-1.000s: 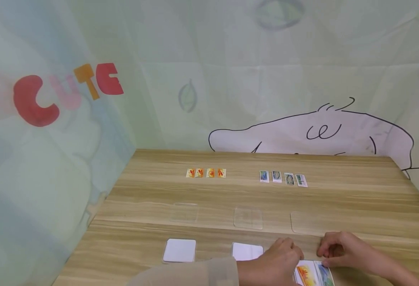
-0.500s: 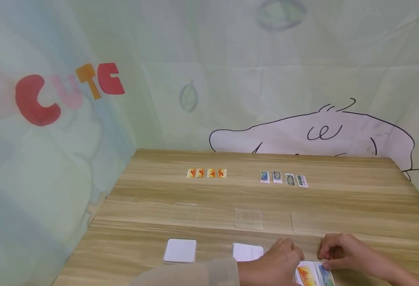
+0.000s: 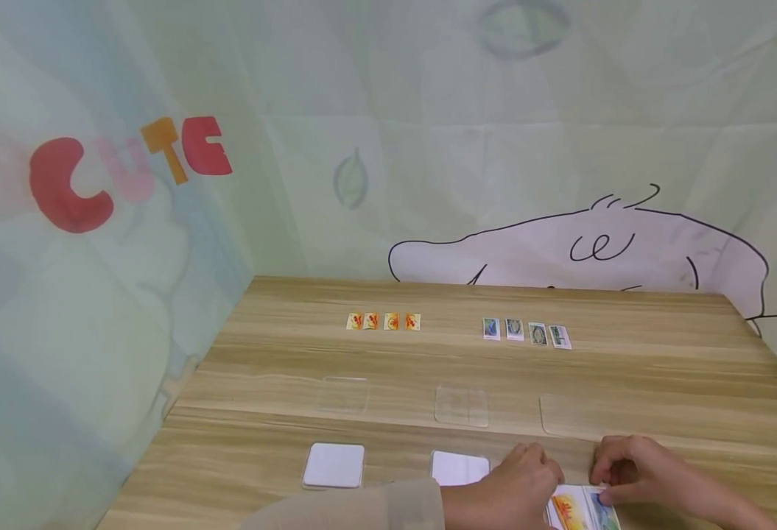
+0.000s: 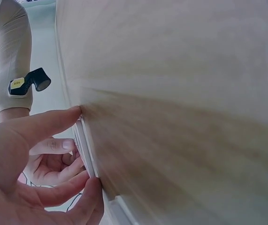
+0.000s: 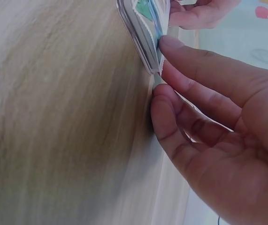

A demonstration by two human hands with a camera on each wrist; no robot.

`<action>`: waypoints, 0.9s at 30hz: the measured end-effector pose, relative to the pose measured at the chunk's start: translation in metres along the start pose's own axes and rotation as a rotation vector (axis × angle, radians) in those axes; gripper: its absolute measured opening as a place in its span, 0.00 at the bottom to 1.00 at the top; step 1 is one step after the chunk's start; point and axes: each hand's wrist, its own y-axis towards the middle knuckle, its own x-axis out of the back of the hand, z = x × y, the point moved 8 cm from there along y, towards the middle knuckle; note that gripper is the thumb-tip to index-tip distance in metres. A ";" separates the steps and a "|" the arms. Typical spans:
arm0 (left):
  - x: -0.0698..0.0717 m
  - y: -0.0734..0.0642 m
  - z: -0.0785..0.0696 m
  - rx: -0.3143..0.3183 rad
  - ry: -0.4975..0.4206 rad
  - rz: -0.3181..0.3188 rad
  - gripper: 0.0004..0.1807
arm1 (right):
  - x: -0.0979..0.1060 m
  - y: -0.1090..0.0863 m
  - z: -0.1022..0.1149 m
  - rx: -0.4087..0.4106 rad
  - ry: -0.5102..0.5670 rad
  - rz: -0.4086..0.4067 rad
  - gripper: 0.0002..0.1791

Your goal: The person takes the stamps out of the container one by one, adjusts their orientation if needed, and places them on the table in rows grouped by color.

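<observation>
- L grip: thumb + fingertips close on opp. edges of card; gap only as wide as card, holding it.
- Card: front of desk, btwn both grips, cut off by bottom of head view; clear rim in R wrist view.
- Orange stamp + blue stamp lie side by side on card, orange nearer L grip.
- R grip: thumb tip touches blue stamp's upper edge; other fingers curl near desk, small gap to thumb. Can't tell if it pinches stamp.
- White cards, 2 more: one just L of L grip, other farther L.
- Clear plates, 3 in row behind: L, mid, R.
- Far side of desk: 4 orange stamps L; 4 blue/grey stamps R, approx. in line.
- Bg: pale backdrop w/ "CUTE" lettering + b/w drawing.
- Beige sleeve on L arm.
</observation>
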 end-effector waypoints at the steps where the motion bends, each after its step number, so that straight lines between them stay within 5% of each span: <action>1: 0.000 0.000 0.000 0.000 -0.002 0.001 0.33 | 0.000 0.000 0.000 -0.003 -0.003 -0.002 0.09; 27: 0.001 -0.001 0.000 -0.002 0.012 -0.019 0.33 | -0.002 0.002 0.001 -0.029 -0.059 -0.033 0.12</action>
